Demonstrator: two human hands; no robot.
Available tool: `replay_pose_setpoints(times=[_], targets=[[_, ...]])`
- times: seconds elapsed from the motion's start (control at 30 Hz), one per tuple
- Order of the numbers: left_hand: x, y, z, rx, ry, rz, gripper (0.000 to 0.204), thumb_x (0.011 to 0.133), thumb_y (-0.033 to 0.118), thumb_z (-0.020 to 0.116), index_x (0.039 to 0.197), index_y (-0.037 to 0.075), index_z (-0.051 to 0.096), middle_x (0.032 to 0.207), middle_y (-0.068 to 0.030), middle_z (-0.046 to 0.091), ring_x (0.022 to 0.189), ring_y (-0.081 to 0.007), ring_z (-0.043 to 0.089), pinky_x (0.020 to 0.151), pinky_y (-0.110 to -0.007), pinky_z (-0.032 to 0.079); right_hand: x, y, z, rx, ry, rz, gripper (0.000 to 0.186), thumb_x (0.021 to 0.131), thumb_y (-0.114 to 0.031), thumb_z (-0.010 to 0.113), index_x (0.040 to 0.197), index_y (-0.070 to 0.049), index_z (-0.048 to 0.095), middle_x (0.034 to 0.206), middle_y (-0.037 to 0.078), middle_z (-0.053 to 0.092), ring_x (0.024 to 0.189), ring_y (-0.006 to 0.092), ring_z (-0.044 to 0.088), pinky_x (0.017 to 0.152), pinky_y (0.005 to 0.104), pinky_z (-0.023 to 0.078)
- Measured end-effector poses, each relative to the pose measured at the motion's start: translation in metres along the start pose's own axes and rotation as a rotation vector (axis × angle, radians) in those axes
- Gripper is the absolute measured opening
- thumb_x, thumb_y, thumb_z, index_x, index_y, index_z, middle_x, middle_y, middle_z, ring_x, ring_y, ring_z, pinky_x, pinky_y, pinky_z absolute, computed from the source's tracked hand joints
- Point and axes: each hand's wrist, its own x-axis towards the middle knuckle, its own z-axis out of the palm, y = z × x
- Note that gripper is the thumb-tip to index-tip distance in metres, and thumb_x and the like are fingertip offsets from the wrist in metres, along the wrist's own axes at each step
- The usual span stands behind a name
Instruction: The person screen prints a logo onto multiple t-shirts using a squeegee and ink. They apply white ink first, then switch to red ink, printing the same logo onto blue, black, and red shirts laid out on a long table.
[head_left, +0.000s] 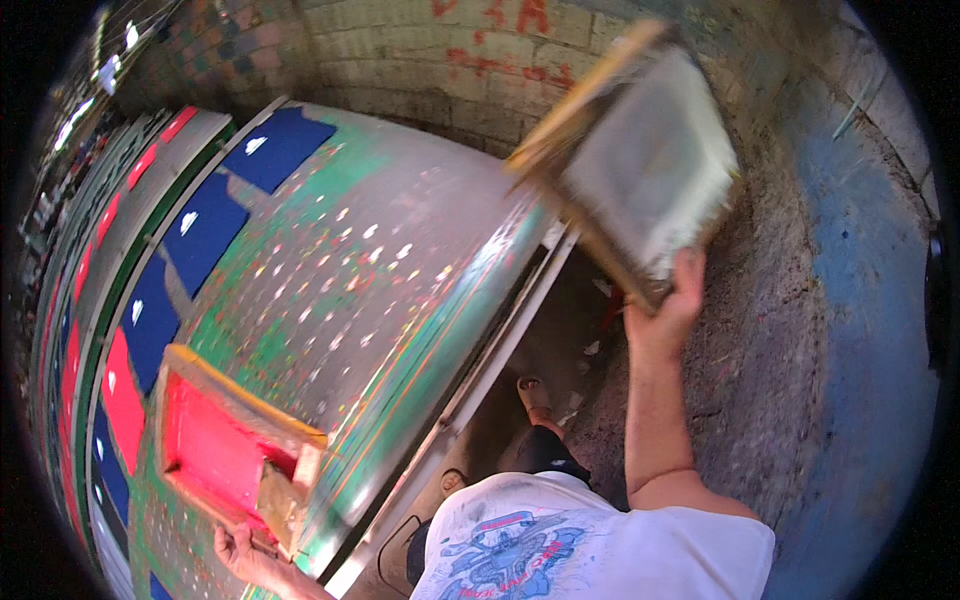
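In my right hand (682, 290) is a wooden screen-printing frame (655, 150) with pale mesh, raised off the right side of the table and tilted. The fingers close round its lower corner, and the frame is blurred by motion. My left hand (240, 553) is curled at the near edge of a second wooden screen-printing frame (255, 397), which lies on the table at the lower left. Bright pinkish-red ink (212, 430) covers the inside of that frame. A brownish flat piece (283, 500), perhaps a squeegee, rests in its near end.
The long printing table (400, 190) is grey and green, speckled with paint. Navy fabric pieces (205, 222) and a red fabric piece (122, 395) with white prints line its far left side. More red pieces (144, 165) lie on another table beyond. A block wall (400, 50) stands behind.
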Motion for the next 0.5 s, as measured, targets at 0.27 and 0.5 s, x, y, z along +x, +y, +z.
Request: replay_pose_setpoints(times=[0.27, 0.5], targets=[[-0.095, 0.026, 0.145, 0.372, 0.080, 0.263, 0.049, 0.087, 0.014, 0.089, 0.133, 0.002, 0.077, 0.104, -0.0223, 0.077, 0.086, -0.0318, 0.070, 0.080, -0.046, 0.060, 0.003, 0.087, 0.047, 0.280, -0.699, 0.972, 0.080, 0.112, -0.008, 0.066, 0.179, -0.002, 0.024, 0.152, 0.009, 0.066, 0.123, 0.0146, 0.069, 0.108, 0.0329, 0.057], [-0.146, 0.027, 0.248, 0.170, 0.100, 0.103, 0.047, 0.088, 0.011, 0.087, 0.133, 0.001, 0.076, 0.106, -0.0209, 0.076, 0.089, -0.0308, 0.070, 0.082, -0.045, 0.060, 0.019, 0.062, 0.071, 0.647, -0.840, 1.365, 0.095, 0.110, -0.018, 0.075, 0.182, -0.003, 0.015, 0.172, 0.010, 0.052, 0.149, 0.0170, 0.056, 0.124, 0.0365, 0.046]])
